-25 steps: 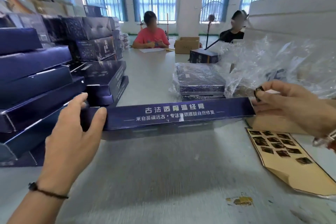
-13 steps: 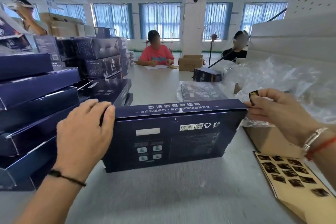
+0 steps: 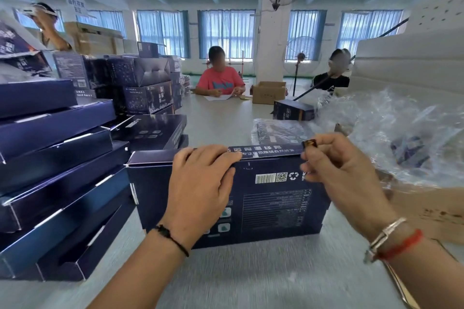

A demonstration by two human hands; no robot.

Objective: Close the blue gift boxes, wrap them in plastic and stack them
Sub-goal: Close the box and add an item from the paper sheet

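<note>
Both hands are on the blue gift box [image 3: 263, 198] now. My left hand [image 3: 200, 183] lies over its top edge with fingers curled on the closing flap, and my right hand [image 3: 344, 178] pinches a small dark sticker [image 3: 309, 144] at the 1 o'clock corner. A second ago the box lay flat with only its long side toward me; now it stands on edge on the desk [image 3: 226, 278], back face with the barcode toward me. I judge the flap is nearly shut and the sticker will seal it. At 9 o'clock the stack of blue boxes [image 3: 55, 170] leans, several with flaps not tucked. At 12 o'clock lies a wrapped box [image 3: 278, 132]. At 2 o'clock a heap of plastic bags [image 3: 401, 138] waits; what is under it, I cannot tell.
</note>
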